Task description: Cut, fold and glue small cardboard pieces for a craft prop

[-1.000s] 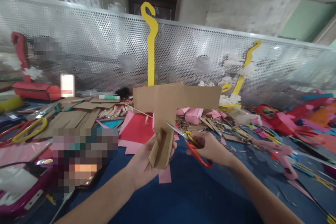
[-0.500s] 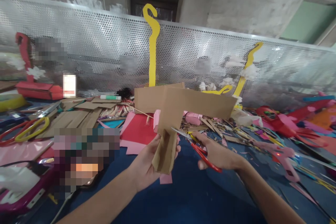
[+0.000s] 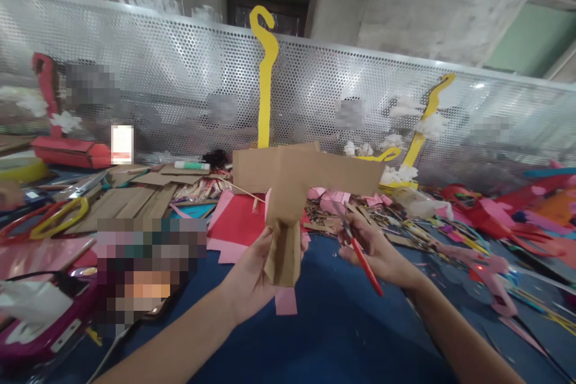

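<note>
My left hand (image 3: 252,273) is closed round the lower, folded end of a brown cardboard piece (image 3: 290,192). That end forms an open channel facing me, while wide flaps spread left and right at the top. My right hand (image 3: 375,249) grips a pair of red-handled scissors (image 3: 357,252), their blades pointing up and left, apart from the cardboard. Fingers partly hide the handles. Behind the cardboard lie red paper (image 3: 238,225) and pink paper (image 3: 285,301) on the dark blue table (image 3: 333,336).
At right rests a pink glue gun (image 3: 488,273) with a lit red light. Cardboard strips (image 3: 119,207), scissors with yellow and red handles (image 3: 60,219) and a purple power strip (image 3: 49,333) lie left. Yellow hook-shaped cutouts (image 3: 265,84) stand before a perforated metal panel (image 3: 315,84).
The scissors have come away from the cardboard's edge, moving right and turning more upright. The cardboard's right flap has tilted, and my left hand keeps its hold.
</note>
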{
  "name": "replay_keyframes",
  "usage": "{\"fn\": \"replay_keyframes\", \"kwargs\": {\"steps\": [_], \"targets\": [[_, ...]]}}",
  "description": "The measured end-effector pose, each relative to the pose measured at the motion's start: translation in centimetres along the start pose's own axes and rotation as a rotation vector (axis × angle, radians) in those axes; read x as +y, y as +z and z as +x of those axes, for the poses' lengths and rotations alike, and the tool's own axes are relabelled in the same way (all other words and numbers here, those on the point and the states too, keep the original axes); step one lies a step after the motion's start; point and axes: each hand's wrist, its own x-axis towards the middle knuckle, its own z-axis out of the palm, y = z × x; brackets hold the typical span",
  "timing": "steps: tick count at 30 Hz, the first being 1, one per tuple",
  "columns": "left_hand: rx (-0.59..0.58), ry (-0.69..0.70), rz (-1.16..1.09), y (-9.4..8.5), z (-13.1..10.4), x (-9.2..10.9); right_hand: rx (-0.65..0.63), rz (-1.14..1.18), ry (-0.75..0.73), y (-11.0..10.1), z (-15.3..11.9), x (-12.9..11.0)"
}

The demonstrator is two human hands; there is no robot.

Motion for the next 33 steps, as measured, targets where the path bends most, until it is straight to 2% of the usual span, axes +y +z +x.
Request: {"fn": "replay_keyframes", "kwargs": {"steps": [4, 8, 13, 19, 24, 33], "targets": [[0.067, 0.000, 0.047, 0.1, -0.1, -0.6, 0.010, 0.096, -0.036, 0.6, 0.1, -1.5], [0.118, 0.009, 0.039, 0.3, 0.0, -0.5, -0.062, -0.111, 0.039, -0.5, 0.1, -1.7], [0.202, 0.074, -0.032, -0.3, 0.3, 0.3, -0.082, -0.282, 0.060, -2.0, -0.1, -0.1], [0.090, 0.041, 0.026, -0.4, 0.3, 0.2, -0.085, -0.443, 0.133, -1.6, 0.1, 0.7], [0.080, -0.064, 0.105, 0.4, 0.1, -0.4, -0.107, -0.365, 0.117, -0.9, 0.3, -0.2], [0.075, -0.083, 0.125, 0.0, 0.1, -0.7, -0.116, -0.269, 0.162, -0.6, 0.0, 0.7]]}}
